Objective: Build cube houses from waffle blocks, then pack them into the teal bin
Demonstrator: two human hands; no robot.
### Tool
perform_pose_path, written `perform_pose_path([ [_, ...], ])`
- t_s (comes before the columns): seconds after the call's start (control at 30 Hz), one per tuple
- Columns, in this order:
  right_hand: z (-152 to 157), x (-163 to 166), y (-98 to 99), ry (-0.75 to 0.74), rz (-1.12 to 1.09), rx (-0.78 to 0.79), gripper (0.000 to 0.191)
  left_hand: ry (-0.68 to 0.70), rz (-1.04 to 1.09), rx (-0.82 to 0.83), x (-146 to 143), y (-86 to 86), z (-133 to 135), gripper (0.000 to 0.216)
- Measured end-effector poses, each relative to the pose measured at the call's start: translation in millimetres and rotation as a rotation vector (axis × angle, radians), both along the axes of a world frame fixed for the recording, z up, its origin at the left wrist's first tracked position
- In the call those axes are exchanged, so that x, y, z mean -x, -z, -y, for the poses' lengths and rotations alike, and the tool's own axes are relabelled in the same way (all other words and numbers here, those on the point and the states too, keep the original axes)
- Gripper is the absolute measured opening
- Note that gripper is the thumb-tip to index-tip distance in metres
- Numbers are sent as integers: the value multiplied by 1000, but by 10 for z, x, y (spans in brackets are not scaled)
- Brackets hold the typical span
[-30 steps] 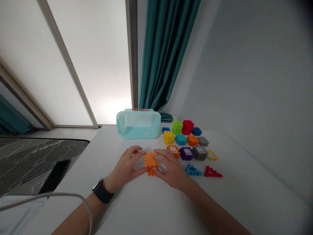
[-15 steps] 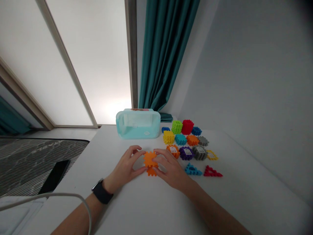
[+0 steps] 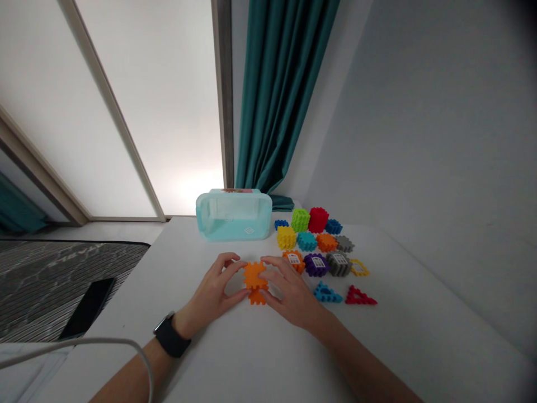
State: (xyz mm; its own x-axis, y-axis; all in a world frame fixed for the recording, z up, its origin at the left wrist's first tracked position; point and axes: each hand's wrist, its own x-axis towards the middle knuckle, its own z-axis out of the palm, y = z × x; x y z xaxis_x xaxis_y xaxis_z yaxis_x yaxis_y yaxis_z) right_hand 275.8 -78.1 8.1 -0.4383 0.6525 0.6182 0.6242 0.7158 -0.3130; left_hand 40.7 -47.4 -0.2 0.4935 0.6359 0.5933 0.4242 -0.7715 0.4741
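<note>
Two orange toothed building tiles meet edge to edge between my hands: an upper orange tile [image 3: 254, 275] and a lower orange tile [image 3: 257, 296]. From the left, my left hand [image 3: 218, 285] grips the upper tile, fingertips at its top corner and thumb at the seam. My right hand [image 3: 289, 288] closes on its right side, with the thumb near the seam and a finger over the front. To the right of my right hand lie a blue triangle tile [image 3: 327, 293] and a red triangle tile [image 3: 359, 296].
Behind the hands, a translucent turquoise bin [image 3: 235, 235] lies on its side on the white table [image 3: 251, 358]. Several coloured toothed blocks, among them a purple block [image 3: 316, 265] and a yellow cube [image 3: 286, 238], stand at the right. A pale cable [image 3: 104, 340] crosses the lower left.
The view has shifted slightly. Both hands keep the same hold on the orange tiles, with no other visible change.
</note>
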Motion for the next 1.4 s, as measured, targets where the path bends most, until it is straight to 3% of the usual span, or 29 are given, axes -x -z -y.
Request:
perform_pose_path([
  [0.33, -42, -67, -55, 4, 51, -56, 28, -3, 22, 36, -92, 4, -16, 41],
  [0.67, -90, -368, -184, 64, 122, -35, 28, -53, -82, 0, -294, -182, -62, 49],
  [1.1, -473, -1736, -192, 225, -19, 15, 26, 117, -174, -118, -949, -268, -327, 23],
  [1.4, -805, -2383, 14, 301, -15, 105, 27, 208, -238, -147, -1415, -305, -432, 17],
])
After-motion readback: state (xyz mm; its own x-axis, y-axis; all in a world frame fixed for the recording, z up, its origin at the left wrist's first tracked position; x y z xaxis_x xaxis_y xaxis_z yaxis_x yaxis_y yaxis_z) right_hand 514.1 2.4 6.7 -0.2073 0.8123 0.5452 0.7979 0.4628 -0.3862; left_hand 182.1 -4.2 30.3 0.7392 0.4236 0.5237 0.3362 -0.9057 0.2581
